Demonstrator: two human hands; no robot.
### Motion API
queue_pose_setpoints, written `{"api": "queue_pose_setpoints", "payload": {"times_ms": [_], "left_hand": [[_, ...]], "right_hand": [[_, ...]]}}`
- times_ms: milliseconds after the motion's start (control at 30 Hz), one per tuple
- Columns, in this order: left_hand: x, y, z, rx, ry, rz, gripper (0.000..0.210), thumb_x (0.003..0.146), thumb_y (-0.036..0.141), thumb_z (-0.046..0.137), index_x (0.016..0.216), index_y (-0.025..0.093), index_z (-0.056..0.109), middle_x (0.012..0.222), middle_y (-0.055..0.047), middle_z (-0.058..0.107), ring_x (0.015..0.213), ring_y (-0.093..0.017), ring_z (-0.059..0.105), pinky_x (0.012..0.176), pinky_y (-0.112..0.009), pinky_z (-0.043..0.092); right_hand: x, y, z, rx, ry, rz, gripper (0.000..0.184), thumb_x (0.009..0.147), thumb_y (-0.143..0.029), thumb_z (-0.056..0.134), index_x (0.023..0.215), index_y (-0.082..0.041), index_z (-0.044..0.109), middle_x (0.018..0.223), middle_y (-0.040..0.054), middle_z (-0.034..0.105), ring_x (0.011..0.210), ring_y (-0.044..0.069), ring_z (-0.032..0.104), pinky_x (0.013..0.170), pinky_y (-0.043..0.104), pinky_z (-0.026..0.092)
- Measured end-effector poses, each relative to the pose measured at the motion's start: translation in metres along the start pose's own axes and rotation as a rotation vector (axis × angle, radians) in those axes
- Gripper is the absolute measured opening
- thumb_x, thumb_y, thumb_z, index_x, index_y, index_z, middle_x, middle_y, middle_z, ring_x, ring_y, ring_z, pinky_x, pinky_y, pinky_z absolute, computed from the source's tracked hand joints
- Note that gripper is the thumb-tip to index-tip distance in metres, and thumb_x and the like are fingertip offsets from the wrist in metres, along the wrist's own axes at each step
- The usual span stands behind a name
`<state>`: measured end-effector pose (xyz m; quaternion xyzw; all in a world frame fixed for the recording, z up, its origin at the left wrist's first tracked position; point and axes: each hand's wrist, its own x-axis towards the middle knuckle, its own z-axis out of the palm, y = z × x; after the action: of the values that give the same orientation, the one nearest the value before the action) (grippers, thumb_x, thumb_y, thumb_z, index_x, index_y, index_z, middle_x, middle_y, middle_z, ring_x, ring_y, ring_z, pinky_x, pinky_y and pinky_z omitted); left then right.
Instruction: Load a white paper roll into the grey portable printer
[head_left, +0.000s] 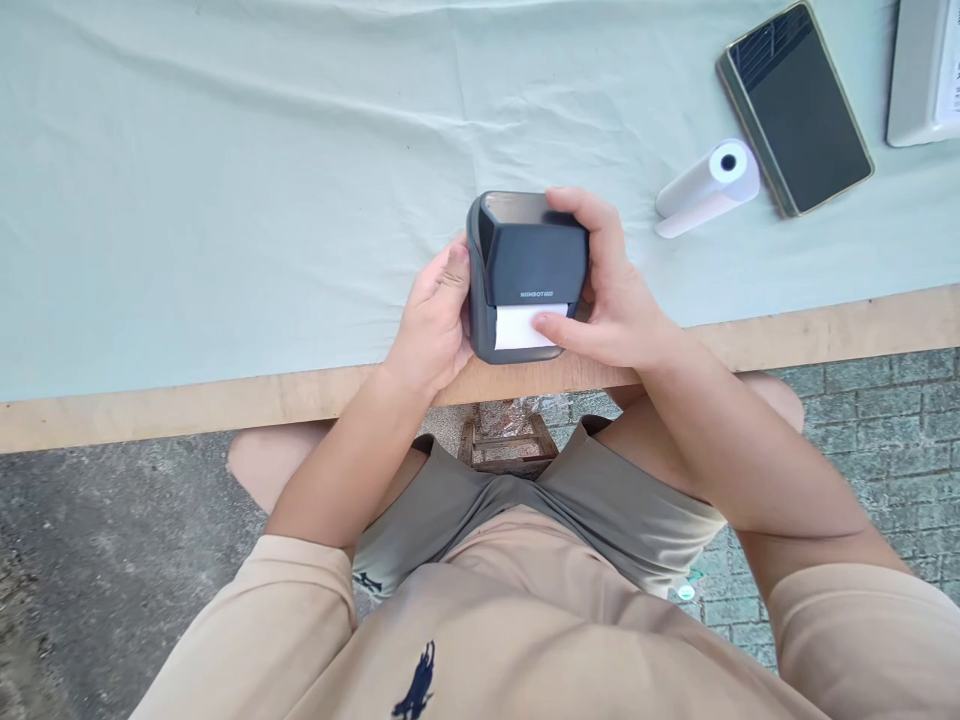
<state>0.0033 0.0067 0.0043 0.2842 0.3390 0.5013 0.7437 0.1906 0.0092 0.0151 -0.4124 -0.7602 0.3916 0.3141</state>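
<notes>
Wood-edged table (150,413), brick-patterned paving (892,430)

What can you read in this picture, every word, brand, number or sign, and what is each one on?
"NIIMBOT": on the front of the black device held in both hands; the smaller characters right after it are too blurred to read.
Pale object at the right edge: dark print, cut off and too small to read.
Shirt emblem and shorts emblem: dark figures, no readable words.

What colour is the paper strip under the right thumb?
White; the paper strip shows in the head view, the only one.
</notes>
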Motion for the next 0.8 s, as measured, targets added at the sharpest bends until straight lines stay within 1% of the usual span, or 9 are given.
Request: {"api": "queue_pose_setpoints", "payload": {"times_ms": [100, 200, 267, 333, 467, 533, 667, 733, 800], "left_hand": [[0.0, 0.0, 0.0, 0.003, 0.017, -0.001, 0.034, 0.099, 0.041, 0.046, 0.096, 0.02, 0.073, 0.105, -0.001, 0.076, 0.136, -0.022, 0.056, 0.108, -0.034, 0.055], [0.0, 0.0, 0.0, -0.004, 0.009, -0.011, 0.034, 0.099, 0.04, 0.045, 0.097, 0.02, 0.073, 0.108, -0.001, 0.076, 0.136, -0.021, 0.055, 0.109, -0.033, 0.054], [0.0, 0.0, 0.001, -0.015, 0.017, -0.015, 0.034, 0.1, 0.038, 0.044, 0.095, 0.019, 0.072, 0.107, -0.001, 0.076, 0.136, -0.021, 0.056, 0.109, -0.033, 0.054], [0.001, 0.0, 0.002, -0.028, 0.027, -0.019, 0.035, 0.101, 0.037, 0.042, 0.094, 0.019, 0.072, 0.106, -0.001, 0.077, 0.134, -0.02, 0.057, 0.108, -0.033, 0.055], [0.001, 0.0, 0.001, -0.04, 0.027, -0.034, 0.035, 0.101, 0.036, 0.041, 0.097, 0.019, 0.072, 0.102, -0.001, 0.078, 0.125, -0.021, 0.064, 0.103, -0.035, 0.059], [0.001, -0.001, 0.0, -0.038, 0.026, -0.038, 0.034, 0.1, 0.038, 0.043, 0.099, 0.02, 0.072, 0.101, 0.0, 0.078, 0.117, -0.021, 0.069, 0.099, -0.035, 0.061], [0.0, -0.002, 0.0, -0.018, 0.016, -0.033, 0.034, 0.1, 0.038, 0.043, 0.102, 0.02, 0.072, 0.099, 0.0, 0.078, 0.109, -0.02, 0.073, 0.095, -0.033, 0.062], [0.0, -0.002, 0.0, -0.012, 0.011, -0.036, 0.034, 0.101, 0.036, 0.042, 0.1, 0.02, 0.072, 0.096, 0.001, 0.078, 0.112, -0.019, 0.071, 0.099, -0.033, 0.06], [-0.001, -0.001, 0.001, -0.013, 0.007, -0.052, 0.034, 0.101, 0.035, 0.042, 0.097, 0.019, 0.072, 0.094, 0.002, 0.078, 0.118, -0.019, 0.069, 0.103, -0.034, 0.058]], "right_hand": [[0.001, 0.0, -0.001, -0.022, 0.009, 0.0, 0.075, 0.082, -0.043, 0.061, 0.144, -0.029, 0.022, 0.149, 0.0079, 0.034, 0.137, 0.025, 0.042, 0.121, 0.047, 0.039], [0.004, 0.002, -0.001, -0.053, 0.041, -0.019, 0.075, 0.084, -0.047, 0.058, 0.146, -0.029, 0.02, 0.152, 0.0079, 0.033, 0.139, 0.025, 0.04, 0.119, 0.047, 0.04], [0.006, 0.003, -0.001, -0.079, 0.065, -0.039, 0.072, 0.084, -0.049, 0.058, 0.144, -0.028, 0.024, 0.151, 0.0087, 0.036, 0.139, 0.025, 0.041, 0.118, 0.046, 0.041], [0.008, 0.003, -0.001, -0.128, 0.107, -0.08, 0.066, 0.084, -0.051, 0.059, 0.14, -0.028, 0.033, 0.145, 0.0093, 0.044, 0.136, 0.026, 0.045, 0.115, 0.046, 0.044], [0.013, 0.001, -0.003, -0.194, 0.244, -0.202, 0.054, 0.084, -0.056, 0.058, 0.129, -0.029, 0.047, 0.131, 0.0082, 0.056, 0.129, 0.025, 0.052, 0.109, 0.044, 0.048], [0.017, -0.001, -0.005, -0.186, 0.287, -0.215, 0.05, 0.087, -0.061, 0.051, 0.125, -0.028, 0.05, 0.126, 0.0075, 0.059, 0.122, 0.023, 0.057, 0.104, 0.041, 0.05], [0.027, -0.01, -0.008, -0.151, 0.352, -0.075, 0.06, 0.089, -0.076, 0.031, 0.116, -0.027, 0.055, 0.109, 0.0053, 0.062, 0.097, 0.018, 0.062, 0.088, 0.035, 0.052], [0.035, -0.016, -0.008, -0.082, 0.439, -0.04, 0.061, 0.089, -0.076, 0.031, 0.103, -0.024, 0.059, 0.094, 0.0039, 0.059, 0.084, 0.015, 0.058, 0.079, 0.031, 0.048], [0.045, -0.021, -0.006, -0.003, 0.549, -0.049, 0.054, 0.093, -0.069, 0.034, 0.089, -0.02, 0.057, 0.081, 0.0031, 0.053, 0.076, 0.013, 0.051, 0.073, 0.028, 0.042]]}}
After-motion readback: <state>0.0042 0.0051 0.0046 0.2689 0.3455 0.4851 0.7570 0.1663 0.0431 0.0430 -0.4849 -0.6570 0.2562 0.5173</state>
